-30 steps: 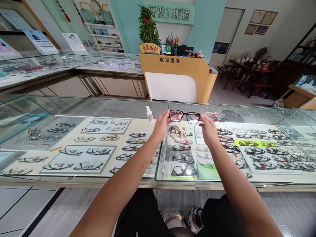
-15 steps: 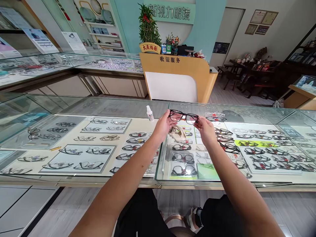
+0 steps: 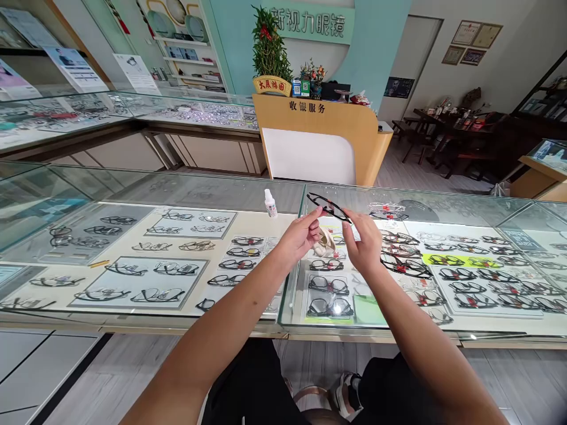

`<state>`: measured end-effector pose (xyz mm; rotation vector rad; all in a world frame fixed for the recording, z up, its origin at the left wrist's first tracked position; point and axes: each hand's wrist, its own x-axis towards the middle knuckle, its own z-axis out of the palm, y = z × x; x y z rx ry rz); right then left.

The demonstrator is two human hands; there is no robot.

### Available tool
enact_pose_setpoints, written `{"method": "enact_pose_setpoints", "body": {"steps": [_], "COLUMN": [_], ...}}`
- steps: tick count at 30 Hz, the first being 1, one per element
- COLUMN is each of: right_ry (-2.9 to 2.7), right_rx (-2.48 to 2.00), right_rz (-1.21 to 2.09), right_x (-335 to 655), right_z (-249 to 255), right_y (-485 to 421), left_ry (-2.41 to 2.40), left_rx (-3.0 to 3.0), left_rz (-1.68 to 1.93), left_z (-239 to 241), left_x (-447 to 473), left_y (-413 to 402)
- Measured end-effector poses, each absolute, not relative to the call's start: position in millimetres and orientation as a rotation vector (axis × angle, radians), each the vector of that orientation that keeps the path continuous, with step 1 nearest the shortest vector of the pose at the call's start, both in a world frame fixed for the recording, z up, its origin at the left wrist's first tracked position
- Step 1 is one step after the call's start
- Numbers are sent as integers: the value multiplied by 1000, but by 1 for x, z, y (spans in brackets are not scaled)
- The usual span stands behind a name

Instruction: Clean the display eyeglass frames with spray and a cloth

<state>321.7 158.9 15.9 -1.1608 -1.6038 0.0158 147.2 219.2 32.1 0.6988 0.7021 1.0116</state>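
A pair of black-framed glasses (image 3: 328, 207) is held above the glass display counter (image 3: 283, 195), tilted so the frame is seen almost edge-on. My right hand (image 3: 365, 245) pinches the frame at its right end. My left hand (image 3: 301, 236) is just below the frame's left end, fingers curled; whether it grips the frame or only touches it I cannot tell. A beige cloth (image 3: 325, 242) lies on the counter glass under my hands. A small white spray bottle (image 3: 270, 203) stands upright on the glass to the left of the glasses.
Inside the counter lie several rows of spectacle frames (image 3: 330, 283) on trays. A wooden cashier desk (image 3: 319, 136) with a potted plant (image 3: 268, 53) stands beyond. Another glass showcase (image 3: 88, 112) runs along the left. Dark tables and chairs (image 3: 447, 130) stand at the back right.
The glasses have turned from facing me to nearly edge-on. Both hands have drawn closer together and slightly towards me. The camera has tilted a little.
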Motion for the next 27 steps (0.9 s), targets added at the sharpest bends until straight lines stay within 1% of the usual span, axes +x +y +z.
{"method": "enact_pose_setpoints", "body": {"steps": [5, 9, 11, 13, 15, 18, 21, 24, 27], "right_ry": [-1805, -1745, -1665, -1660, -1721, -1854, -1973, -2008, -2043], "right_rx": [-1094, -1072, -1197, -1373, -1503, -1574, -1583, -1611, -1651], "right_rz": [2, -74, -81, -7, 109, 223, 261, 265, 295], "right_x": [319, 322, 326, 331, 334, 332, 327, 324, 323], "right_z": [19, 19, 15, 10, 6, 3, 6, 10, 11], "right_y": [158, 161, 168, 177, 185, 193, 193, 193, 196], "left_ry": [678, 726, 797, 848, 871, 879, 801, 680, 647], "left_rx": [596, 729, 909, 1131, 1359, 1820, 2110, 2210, 2422], "left_rz": [993, 1104, 1285, 1497, 1533, 1373, 1104, 923, 645], "left_z": [37, 37, 42, 56, 81, 129, 166, 175, 160], "left_x": [145, 138, 135, 134, 138, 161, 205, 262, 316], "left_y": [223, 230, 234, 236, 236, 235, 243, 263, 282]}}
